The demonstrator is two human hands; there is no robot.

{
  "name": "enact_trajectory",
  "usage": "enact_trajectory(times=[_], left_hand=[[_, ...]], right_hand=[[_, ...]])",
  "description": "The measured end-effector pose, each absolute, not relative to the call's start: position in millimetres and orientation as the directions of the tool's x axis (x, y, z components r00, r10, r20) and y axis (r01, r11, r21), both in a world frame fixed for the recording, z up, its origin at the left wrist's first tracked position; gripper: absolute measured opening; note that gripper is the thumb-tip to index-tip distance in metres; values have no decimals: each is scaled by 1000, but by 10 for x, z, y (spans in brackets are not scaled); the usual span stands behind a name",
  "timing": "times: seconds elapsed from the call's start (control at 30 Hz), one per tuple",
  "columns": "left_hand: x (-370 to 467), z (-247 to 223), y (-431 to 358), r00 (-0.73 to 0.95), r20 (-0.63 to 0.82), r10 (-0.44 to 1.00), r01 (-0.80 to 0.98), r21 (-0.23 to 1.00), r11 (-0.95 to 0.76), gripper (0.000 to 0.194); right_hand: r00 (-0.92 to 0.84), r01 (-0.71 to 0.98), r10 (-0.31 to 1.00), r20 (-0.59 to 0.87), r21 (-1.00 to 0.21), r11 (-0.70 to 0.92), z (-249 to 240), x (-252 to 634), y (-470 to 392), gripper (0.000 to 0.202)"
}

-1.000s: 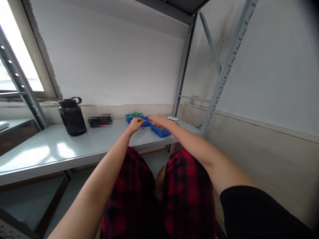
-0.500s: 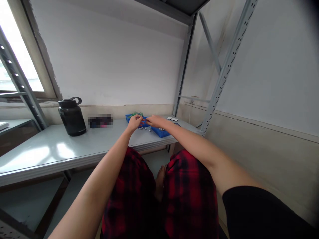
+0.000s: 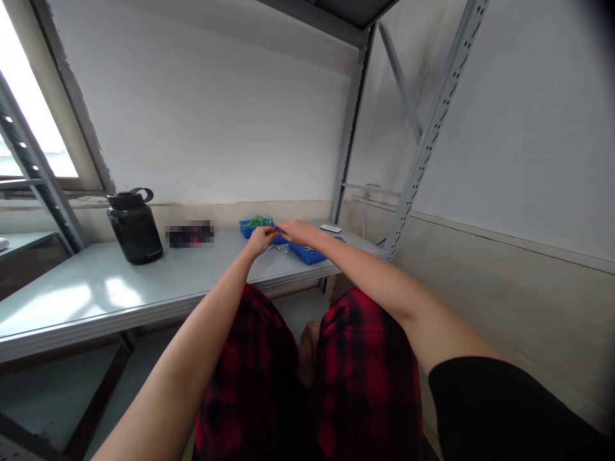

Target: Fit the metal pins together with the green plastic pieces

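My left hand (image 3: 262,239) is raised over the shelf top, its fingertips pinched together. My right hand (image 3: 296,232) meets it from the right, fingers bent and closed at the tips. The fingertips of both hands come together, and whatever they hold is too small to make out. Just behind them sits a blue tray (image 3: 246,232) with green pieces (image 3: 259,221) heaped in it. Under my right forearm is another blue tray (image 3: 307,255) containing small metal-looking pieces. Several thin shiny metal pieces (image 3: 279,248) lie loose on the surface below my hands.
A large black bottle (image 3: 136,230) with a loop lid stands to the left. Beside it is a blurred-out dark item (image 3: 190,234). A white flat object (image 3: 330,228) lies behind my right forearm. A grey metal shelf post (image 3: 427,147) rises at the right.
My fingertips have drawn closer together, the right hand's fingers less spread than before. The whole view has shifted slightly; trays and bottle remain in place.
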State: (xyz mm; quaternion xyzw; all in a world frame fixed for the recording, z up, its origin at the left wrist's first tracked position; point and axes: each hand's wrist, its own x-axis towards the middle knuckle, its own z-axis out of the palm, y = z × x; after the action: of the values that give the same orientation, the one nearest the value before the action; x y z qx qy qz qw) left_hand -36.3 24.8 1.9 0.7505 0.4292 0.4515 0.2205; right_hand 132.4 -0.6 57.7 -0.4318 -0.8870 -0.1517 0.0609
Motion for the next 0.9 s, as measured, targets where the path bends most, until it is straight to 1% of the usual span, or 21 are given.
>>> enact_trajectory(times=[0.1, 0.2, 0.3, 0.37, 0.47, 0.57, 0.73, 0.9], left_hand=[[-354, 15, 230, 199, 459, 866, 414, 762, -499, 16], [-330, 29, 195, 189, 446, 875, 381, 788, -484, 21], [-308, 43, 172, 200, 437, 877, 379, 791, -481, 22], [-306, 47, 168, 195, 438, 878, 372, 795, -479, 25], [-323, 49, 168, 174, 423, 889, 353, 816, -457, 26], [-343, 57, 163, 177, 413, 893, 357, 819, -450, 18], [-338, 91, 135, 155, 447, 881, 376, 798, -471, 21], [-327, 119, 95, 128, 407, 904, 281, 860, -427, 22]], right_hand=[[-635, 771, 748, 193, 211, 600, 548, 1344, 41, 29], [-651, 757, 735, 190, 229, 611, 493, 1387, 129, 31], [-673, 734, 719, 172, 277, 620, 465, 1417, 184, 26], [-678, 728, 719, 155, 283, 625, 471, 1426, 186, 24], [-666, 742, 725, 178, 265, 616, 501, 1443, 161, 23], [-626, 777, 752, 205, 243, 581, 531, 1482, 140, 21], [-574, 818, 790, 215, 198, 540, 552, 1535, 104, 21], [-598, 800, 777, 197, 211, 562, 540, 1451, 39, 22]])
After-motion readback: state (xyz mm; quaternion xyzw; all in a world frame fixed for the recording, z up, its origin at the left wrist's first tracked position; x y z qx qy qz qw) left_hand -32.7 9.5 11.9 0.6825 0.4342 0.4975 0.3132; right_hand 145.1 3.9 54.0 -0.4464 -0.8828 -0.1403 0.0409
